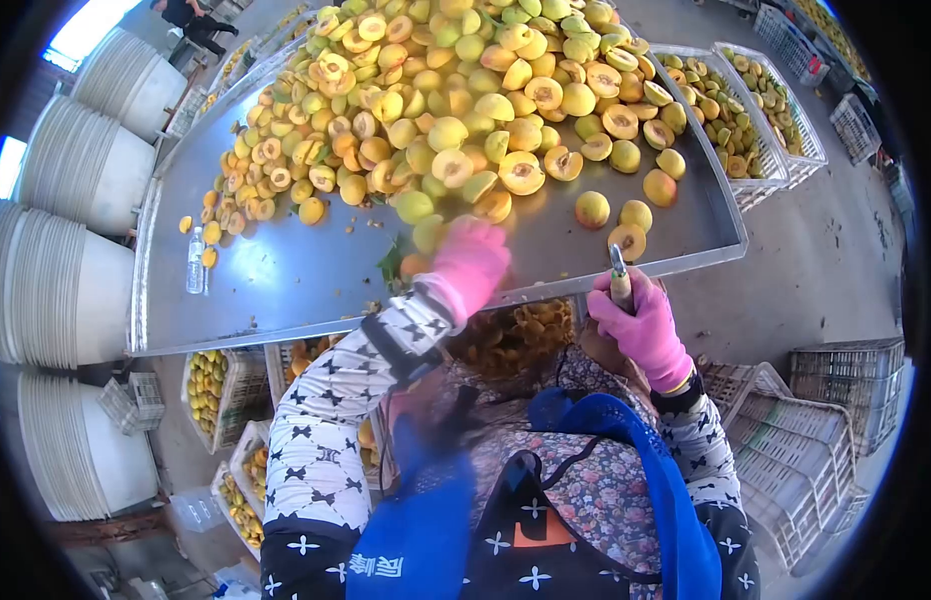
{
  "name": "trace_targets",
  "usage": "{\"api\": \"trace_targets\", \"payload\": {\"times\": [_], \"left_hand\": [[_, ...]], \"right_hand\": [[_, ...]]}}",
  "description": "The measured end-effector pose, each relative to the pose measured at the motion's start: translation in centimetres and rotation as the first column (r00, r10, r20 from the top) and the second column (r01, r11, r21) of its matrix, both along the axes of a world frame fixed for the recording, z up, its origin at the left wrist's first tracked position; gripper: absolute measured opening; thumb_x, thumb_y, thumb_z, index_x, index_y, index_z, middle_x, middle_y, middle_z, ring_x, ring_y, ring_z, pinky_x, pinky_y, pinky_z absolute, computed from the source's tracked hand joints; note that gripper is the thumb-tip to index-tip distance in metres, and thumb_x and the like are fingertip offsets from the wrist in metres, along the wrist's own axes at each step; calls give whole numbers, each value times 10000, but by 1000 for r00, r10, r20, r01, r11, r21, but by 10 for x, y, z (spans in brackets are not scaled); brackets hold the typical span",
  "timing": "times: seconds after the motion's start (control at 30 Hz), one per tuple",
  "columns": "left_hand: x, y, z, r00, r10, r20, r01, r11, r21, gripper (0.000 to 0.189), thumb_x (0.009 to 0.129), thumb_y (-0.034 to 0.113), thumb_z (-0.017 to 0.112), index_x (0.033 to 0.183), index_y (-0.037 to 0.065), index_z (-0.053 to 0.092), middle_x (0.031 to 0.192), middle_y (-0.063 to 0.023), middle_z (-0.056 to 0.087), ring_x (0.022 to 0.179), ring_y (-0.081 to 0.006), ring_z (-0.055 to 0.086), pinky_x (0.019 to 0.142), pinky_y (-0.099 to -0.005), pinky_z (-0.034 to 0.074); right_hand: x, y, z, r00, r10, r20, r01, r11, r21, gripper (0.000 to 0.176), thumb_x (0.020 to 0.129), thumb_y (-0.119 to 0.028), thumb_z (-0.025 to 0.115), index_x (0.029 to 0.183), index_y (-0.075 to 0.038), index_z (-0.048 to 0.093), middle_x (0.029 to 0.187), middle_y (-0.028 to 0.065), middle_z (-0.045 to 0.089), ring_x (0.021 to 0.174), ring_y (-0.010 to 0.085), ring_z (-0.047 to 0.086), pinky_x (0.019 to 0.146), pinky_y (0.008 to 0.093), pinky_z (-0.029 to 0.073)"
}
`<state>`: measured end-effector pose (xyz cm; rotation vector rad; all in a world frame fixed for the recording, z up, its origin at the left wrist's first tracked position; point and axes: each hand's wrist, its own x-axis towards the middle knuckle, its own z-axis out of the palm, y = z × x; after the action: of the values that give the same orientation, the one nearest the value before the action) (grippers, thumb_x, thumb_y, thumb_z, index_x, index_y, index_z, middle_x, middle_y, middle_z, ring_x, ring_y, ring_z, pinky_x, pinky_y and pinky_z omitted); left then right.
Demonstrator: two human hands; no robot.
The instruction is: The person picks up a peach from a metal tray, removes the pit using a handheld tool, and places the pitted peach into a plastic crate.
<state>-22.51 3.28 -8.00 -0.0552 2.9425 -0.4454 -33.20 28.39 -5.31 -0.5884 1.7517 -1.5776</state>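
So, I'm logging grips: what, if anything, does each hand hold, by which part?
The right hand holds a tool by its pale handle, metal end free. The left hand is blurred near the fruit; its hold cannot be told.

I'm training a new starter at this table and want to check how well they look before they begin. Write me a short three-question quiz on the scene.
1. Which hand holds the metal-tipped tool?
A) the left
B) the right
C) neither

2. True or false: the clear bottle stands on the floor beside the crates.

3. Fill in the blank: much of the fruit heaped on the metal table has been cut in ____.

Key:
1. B, the right hand.
2. False; the clear bottle is on the metal table.
3. half
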Motion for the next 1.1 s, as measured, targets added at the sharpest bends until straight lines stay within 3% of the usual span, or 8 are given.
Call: {"api": "trace_targets", "payload": {"times": [0.2, 0.27, 0.33, 0.43, 0.53, 0.73, 0.93, 1.1], "left_hand": [[77, -33, 25, 938, 343, 51, -346, 917, 201, 346, 783, 162, 725, 1106, 86, 628, 997, -54, 608, 1041, -249, 564, 921, -401, 444], [93, -34, 28, 773, 634, -26, -300, 403, 865, 337, 840, 122, 695, 1151, 42, 596, 1090, -82, 615, 1017, -230, 603, 907, -361, 481], [103, -34, 30, 559, 817, 138, 177, -280, 943, 328, 897, 81, 665, 1196, -3, 563, 1183, -110, 623, 993, -212, 641, 894, -322, 518], [107, -4, 19, 649, 757, -74, 463, -316, 828, 392, 923, 73, 595, 1298, -27, 539, 1242, -121, 582, 1081, -195, 606, 928, -324, 505], [94, 46, 40, 745, 649, 155, 494, -693, 526, 437, 938, 99, 589, 1344, -21, 483, 1241, -113, 572, 1109, -169, 587, 927, -304, 498], [91, 57, 71, 771, 582, 260, 343, -723, 600, 498, 973, 222, 544, 1413, 33, 407, 1298, -83, 528, 1206, -196, 548, 960, -357, 495], [97, 57, 67, 748, 661, 54, 550, -665, 505, 403, 998, 212, 499, 1349, 19, 456, 1368, -118, 444, 1200, -255, 558, 956, -400, 519], [90, 54, 47, 613, 588, -528, 609, 74, 790, 514, 917, -45, 582, 1378, 74, 389, 1360, -194, 482, 1186, -320, 583, 936, -414, 541]], "right_hand": [[14, -2, 0, 996, 41, 79, -40, 999, -11, 201, 874, -142, 713, 1012, -29, 620, 767, -14, 632, 673, 64, 578, 628, 243, 477], [21, -9, 0, 986, 98, 137, -99, 995, 4, 234, 872, -156, 717, 1036, -23, 617, 775, -1, 646, 665, 80, 593, 621, 258, 487], [33, -20, 4, 976, 161, 148, -167, 985, 34, 282, 867, -183, 723, 1066, -16, 612, 780, 19, 660, 658, 100, 611, 616, 275, 498], [55, -45, 10, 981, 177, -79, -174, 984, 44, 353, 858, -236, 731, 1099, -12, 604, 782, 51, 674, 665, 118, 630, 634, 295, 508], [69, -72, 15, 938, 109, -328, -128, 991, -37, 375, 832, -229, 730, 1124, -29, 603, 790, 105, 658, 690, 187, 648, 652, 316, 510], [24, -101, 41, 800, 370, -471, -405, 914, 29, 299, 812, -220, 754, 971, -38, 578, 738, 159, 599, 693, 358, 621, 605, 399, 480], [56, -72, 39, 600, 74, -797, -223, 972, -78, 261, 835, -165, 717, 1003, -36, 564, 802, 155, 640, 734, 377, 637, 636, 444, 504], [64, -67, 32, 429, 179, -885, -230, 970, 84, 242, 863, -227, 670, 997, -68, 548, 843, 151, 649, 760, 373, 654, 662, 471, 501]]}}
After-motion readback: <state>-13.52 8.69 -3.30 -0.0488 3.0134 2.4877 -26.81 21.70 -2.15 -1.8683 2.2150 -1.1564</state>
